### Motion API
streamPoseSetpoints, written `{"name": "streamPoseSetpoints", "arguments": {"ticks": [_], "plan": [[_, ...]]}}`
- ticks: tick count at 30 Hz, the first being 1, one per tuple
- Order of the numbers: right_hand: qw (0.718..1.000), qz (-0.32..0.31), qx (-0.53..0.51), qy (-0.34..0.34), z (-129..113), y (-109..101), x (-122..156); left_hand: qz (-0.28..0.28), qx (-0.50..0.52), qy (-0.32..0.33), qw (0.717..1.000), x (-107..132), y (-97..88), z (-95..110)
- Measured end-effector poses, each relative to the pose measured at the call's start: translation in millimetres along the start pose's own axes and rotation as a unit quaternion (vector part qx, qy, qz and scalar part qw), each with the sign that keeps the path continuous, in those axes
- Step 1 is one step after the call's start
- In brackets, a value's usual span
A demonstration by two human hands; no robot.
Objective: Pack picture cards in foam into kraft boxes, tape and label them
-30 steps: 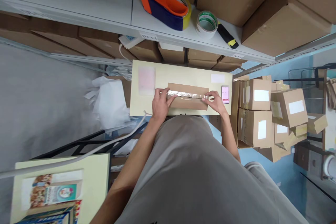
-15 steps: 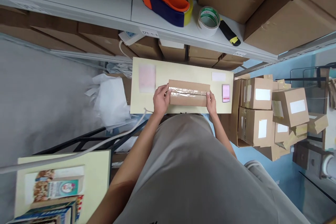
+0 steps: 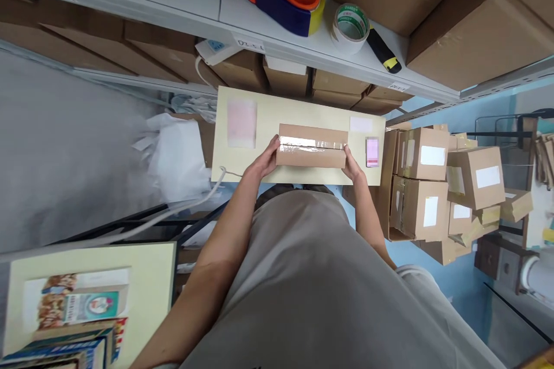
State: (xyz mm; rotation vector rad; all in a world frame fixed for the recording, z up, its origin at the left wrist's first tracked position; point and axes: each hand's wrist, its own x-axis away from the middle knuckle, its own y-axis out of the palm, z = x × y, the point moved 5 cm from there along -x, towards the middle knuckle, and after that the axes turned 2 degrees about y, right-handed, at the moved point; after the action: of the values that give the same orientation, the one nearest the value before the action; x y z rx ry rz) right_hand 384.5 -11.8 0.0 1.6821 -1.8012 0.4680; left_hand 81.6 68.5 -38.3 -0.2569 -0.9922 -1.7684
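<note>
Holds the taped carton (image 3: 312, 153) over the bench (image 3: 303, 109), long axis crosswise from left hand (image 3: 265, 159) to right hand (image 3: 352, 167), equally near both, with fingers (image 3: 273, 147) pressed against its opposite short ends.

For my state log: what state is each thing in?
Carton, seam taped, held at both ends
Left hand, gripping carton's left end
Right hand, gripping carton's right end
Phone, face up, screen lit
Tape dispenser, loaded, on the shelf
White tape roll, beside it
Cutter, blade not visible
Boxes at right, stacked
</note>
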Motion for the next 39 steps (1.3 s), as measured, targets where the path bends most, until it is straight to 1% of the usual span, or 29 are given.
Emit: {"name": "streamPoseSetpoints", "arguments": {"ticks": [3,7,13,16,20,23,26,29,32,36,37,39], "plan": [[0.999,-0.034,0.001,0.037,3,0,-7,-0.038,0.011,0.017,0.999,-6,-1.5,4],[0.996,-0.056,0.011,0.063,2,1,-12,-0.043,0.017,0.018,0.999,-7,1.1,4],[0.998,-0.044,0.007,0.051,0,2,-10,-0.041,0.023,0.028,0.999,1,4.3,4],[0.998,-0.038,0.006,0.045,3,5,-9,-0.044,0.014,0.033,0.998,3,-0.7,6],[0.997,-0.067,0.001,0.045,2,12,-16,-0.026,0.005,0.021,0.999,-2,-11.3,7],[0.995,-0.081,0.002,0.056,-5,13,-28,-0.016,0.003,0.022,1.000,-13,-15.8,10],[0.994,-0.090,0.005,0.054,-17,13,-41,-0.003,0.004,0.009,1.000,-25,-16.7,15],[0.994,-0.097,0.008,0.049,-28,15,-47,0.005,0.001,-0.003,1.000,-30,-16.6,22],[0.994,-0.099,0.007,0.034,-31,19,-45,0.006,-0.007,-0.003,1.000,-25,-18.7,28],[0.994,-0.110,-0.002,0.004,-27,22,-40,0.009,-0.023,0.001,1.000,-10,-28.1,29],[0.994,-0.112,-0.002,0.006,-25,23,-40,0.011,-0.024,0.002,1.000,-7,-31.2,28],[0.994,-0.107,0.001,0.031,-16,22,-40,0.014,-0.022,0.009,1.000,-2,-37.2,27]]}}
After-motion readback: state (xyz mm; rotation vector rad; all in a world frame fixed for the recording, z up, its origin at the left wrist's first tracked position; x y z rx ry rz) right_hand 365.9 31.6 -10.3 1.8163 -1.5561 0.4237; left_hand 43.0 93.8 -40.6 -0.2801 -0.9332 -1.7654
